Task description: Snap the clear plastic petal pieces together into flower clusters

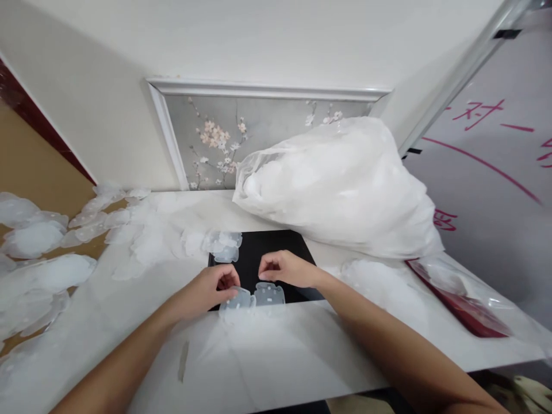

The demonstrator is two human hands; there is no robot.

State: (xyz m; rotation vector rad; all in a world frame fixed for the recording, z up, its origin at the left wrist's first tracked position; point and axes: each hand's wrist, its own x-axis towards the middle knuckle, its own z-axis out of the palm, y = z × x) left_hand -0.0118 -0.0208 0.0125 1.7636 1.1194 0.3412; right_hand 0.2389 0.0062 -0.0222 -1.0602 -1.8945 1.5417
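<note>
Hands at clear plastic pieces on black mat

Hands meet at the near edge of a black mat (276, 253) lying on a white bench (302, 345). Left hand (211, 290) has a narrow grip, fingertips pinched on the upper edge of a clear plastic piece (237, 300) that rests at the mat's front edge. A second clear piece (269, 294) lies just beside it to the right, touching or nearly so. Right hand (287, 268) hovers above that second piece, fingers curled inward in a narrow grip; whether it holds anything cannot be told. More clear pieces (224, 244) sit at the mat's far left corner. A large translucent bag (340, 184) full of white material lies behind the mat, to the right. Loose white pieces (47, 241) spread over the bench's left side. A red flat item in clear wrap (461, 302) lies far right.
</note>
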